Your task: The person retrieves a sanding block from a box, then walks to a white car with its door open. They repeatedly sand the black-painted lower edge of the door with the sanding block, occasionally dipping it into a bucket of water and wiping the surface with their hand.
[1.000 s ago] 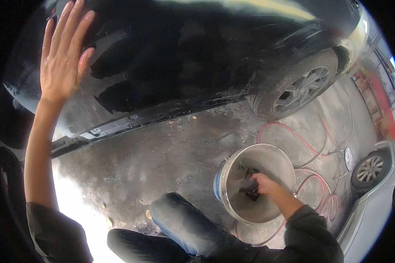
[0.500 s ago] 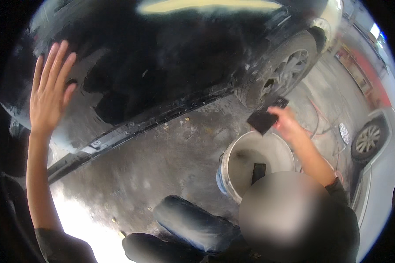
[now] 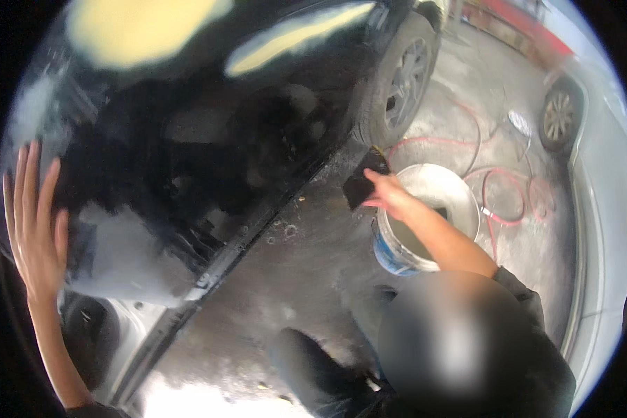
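Observation:
Fingers stretched out, my left hand [image 3: 36,251] lies flat against the black car body panel [image 3: 139,160] at its left end. Grey, scuffed patches and yellowish filler areas [image 3: 292,42] mark that panel. My right hand [image 3: 391,196] grips a black rectangular sanding pad [image 3: 359,187] between thumb and fingers. The pad is in the air between the car's lower edge and a round bucket [image 3: 393,259] with a pale inside and a blue outer wall. Inside the bucket, a small dark thing shows partly behind my forearm.
The car's wheel [image 3: 400,83] is just beyond the bucket. A red hose [image 3: 505,195] coils over the concrete floor to the right. Another vehicle [image 3: 599,230] stands along the right side. My bent knee [image 3: 303,359] is near the lower middle. A blurred patch covers the lower right.
My right hand has carried the sanding pad from over the bucket toward the car's side. The view has shifted; my left hand now appears lower and farther left, still on the panel.

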`<state>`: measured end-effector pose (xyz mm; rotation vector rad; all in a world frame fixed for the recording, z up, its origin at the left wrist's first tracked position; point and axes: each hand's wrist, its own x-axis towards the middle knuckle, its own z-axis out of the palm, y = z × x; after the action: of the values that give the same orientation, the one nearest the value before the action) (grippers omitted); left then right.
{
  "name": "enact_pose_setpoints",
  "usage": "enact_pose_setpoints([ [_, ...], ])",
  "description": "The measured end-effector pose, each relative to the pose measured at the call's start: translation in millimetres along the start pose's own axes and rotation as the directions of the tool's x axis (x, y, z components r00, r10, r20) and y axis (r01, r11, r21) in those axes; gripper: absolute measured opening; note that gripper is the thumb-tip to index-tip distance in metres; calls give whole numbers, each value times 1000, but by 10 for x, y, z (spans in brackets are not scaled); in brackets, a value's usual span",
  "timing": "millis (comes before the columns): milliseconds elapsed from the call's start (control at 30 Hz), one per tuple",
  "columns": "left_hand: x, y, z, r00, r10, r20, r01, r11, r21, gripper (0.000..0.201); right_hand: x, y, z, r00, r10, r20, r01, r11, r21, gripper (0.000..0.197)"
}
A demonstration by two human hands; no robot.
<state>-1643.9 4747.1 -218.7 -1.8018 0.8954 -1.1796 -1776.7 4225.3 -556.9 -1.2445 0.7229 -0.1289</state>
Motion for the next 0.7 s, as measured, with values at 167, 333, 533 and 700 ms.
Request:
enact_pose_setpoints([
  [167, 87, 23, -11, 987, 53, -153, -50, 998, 25, 54, 168, 344, 640, 977, 131, -169, -89, 968, 234, 47],
  [333, 45, 76, 7, 986, 39, -164, -40, 999, -4, 54, 29, 353, 900, 936, -18, -352, 118, 957, 267, 43],
  [533, 0, 51, -100, 992, 12, -129, -13, 1000, -6, 54, 182, -513, 1305, 431, -735, -524, 779, 596, -195, 61],
  [700, -116, 221, -149, 993, 28, -112, -25, 999, 28, 59, -150, -389, 2506, 378, -843, -382, 744, 522, -418, 103],
])
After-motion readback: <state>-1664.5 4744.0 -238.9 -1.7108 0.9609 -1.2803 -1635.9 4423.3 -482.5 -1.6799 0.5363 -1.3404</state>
